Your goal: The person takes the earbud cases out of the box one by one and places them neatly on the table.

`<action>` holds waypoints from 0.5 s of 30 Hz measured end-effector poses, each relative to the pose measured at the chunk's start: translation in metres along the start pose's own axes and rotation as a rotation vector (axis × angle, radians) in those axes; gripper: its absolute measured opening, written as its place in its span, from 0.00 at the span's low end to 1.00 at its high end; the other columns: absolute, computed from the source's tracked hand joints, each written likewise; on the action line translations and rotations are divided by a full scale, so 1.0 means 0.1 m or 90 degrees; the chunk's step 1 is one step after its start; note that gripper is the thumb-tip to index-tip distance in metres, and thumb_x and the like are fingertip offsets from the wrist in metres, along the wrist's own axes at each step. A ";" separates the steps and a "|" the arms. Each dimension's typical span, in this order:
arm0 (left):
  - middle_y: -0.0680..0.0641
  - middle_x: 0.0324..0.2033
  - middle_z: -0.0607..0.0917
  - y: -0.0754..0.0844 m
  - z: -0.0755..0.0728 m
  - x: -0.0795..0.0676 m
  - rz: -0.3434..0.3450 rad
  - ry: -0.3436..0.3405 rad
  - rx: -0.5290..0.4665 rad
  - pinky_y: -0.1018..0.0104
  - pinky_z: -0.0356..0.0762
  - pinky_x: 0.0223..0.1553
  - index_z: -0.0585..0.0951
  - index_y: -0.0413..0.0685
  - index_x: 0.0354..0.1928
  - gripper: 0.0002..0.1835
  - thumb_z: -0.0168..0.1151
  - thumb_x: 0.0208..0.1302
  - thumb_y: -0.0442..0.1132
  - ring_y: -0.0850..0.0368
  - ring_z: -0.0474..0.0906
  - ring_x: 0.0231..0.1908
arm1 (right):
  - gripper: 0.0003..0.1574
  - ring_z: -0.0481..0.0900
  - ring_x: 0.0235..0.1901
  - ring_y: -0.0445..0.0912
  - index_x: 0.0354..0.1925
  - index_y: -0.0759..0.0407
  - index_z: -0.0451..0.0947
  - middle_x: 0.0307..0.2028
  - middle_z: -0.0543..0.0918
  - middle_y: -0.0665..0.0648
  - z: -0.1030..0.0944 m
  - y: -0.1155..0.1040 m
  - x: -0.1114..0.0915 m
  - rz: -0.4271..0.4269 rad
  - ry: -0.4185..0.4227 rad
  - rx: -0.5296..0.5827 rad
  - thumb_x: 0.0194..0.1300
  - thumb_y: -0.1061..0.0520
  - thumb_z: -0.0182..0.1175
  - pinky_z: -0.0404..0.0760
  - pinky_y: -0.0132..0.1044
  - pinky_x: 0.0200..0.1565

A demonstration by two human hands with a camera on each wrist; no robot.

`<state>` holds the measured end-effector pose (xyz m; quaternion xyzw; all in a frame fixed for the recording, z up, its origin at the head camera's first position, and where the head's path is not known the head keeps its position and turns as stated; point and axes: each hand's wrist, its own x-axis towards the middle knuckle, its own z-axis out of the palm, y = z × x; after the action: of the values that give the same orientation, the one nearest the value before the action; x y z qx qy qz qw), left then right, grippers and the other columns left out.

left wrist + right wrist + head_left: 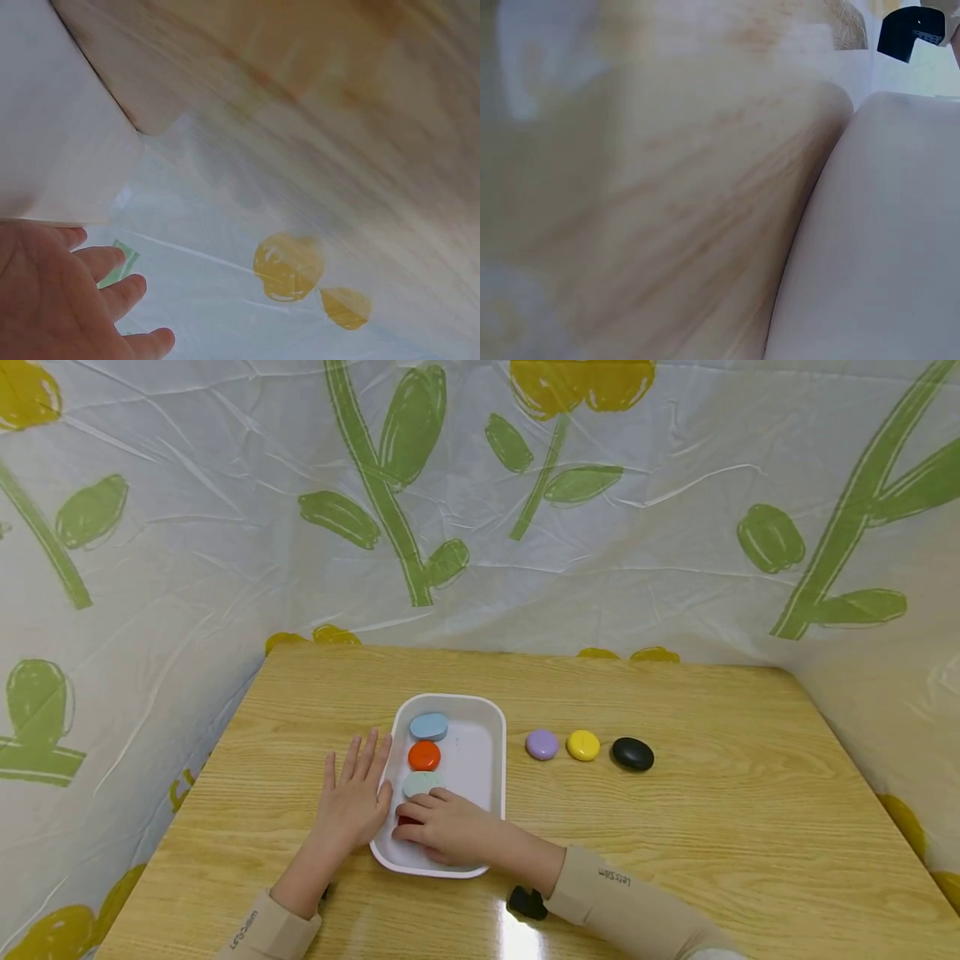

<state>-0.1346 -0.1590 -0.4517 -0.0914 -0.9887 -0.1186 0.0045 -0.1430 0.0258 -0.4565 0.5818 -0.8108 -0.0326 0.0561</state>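
Observation:
In the head view a white tray (pixel 472 752) stands on the wooden table. My left hand (pixel 352 802) lies along its left side, fingers straight, thumb at the rim; the left wrist view shows that hand (pixel 52 300) with fingers spread beside the tray wall (pixel 67 112). My right hand (pixel 453 828) reaches over the right rim and holds a dark red pebble (pixel 408 820) in curled fingers, mostly hidden. Above it in a column lie a pale green pebble (pixel 423 783), an orange-red one (pixel 424 756) and a light blue one (pixel 428 727).
Right of the tray a purple pebble (pixel 542 744), a yellow pebble (pixel 582 745) and a black pebble (pixel 632 754) lie in a row on the table (pixel 720 810). A flower-patterned sheet (pixel 600 568) hangs behind the table and at both sides.

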 end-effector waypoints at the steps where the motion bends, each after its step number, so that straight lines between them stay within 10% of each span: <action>1: 0.44 0.70 0.48 0.00 0.00 0.00 0.001 0.000 0.000 0.40 0.33 0.64 0.50 0.50 0.71 0.31 0.42 0.67 0.44 0.44 0.40 0.69 | 0.20 0.67 0.56 0.42 0.52 0.42 0.75 0.54 0.72 0.47 0.00 0.00 0.00 0.000 0.002 -0.002 0.60 0.52 0.58 0.68 0.35 0.54; 15: 0.43 0.70 0.49 0.00 0.00 0.00 0.003 0.002 -0.002 0.41 0.33 0.64 0.51 0.49 0.71 0.31 0.42 0.67 0.44 0.44 0.40 0.69 | 0.13 0.70 0.43 0.43 0.46 0.42 0.78 0.45 0.73 0.49 -0.03 -0.02 -0.03 0.033 -0.010 -0.015 0.63 0.50 0.55 0.71 0.31 0.46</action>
<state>-0.1342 -0.1589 -0.4513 -0.0934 -0.9883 -0.1201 0.0060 -0.1392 0.0281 -0.4537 0.5596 -0.8255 -0.0453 0.0577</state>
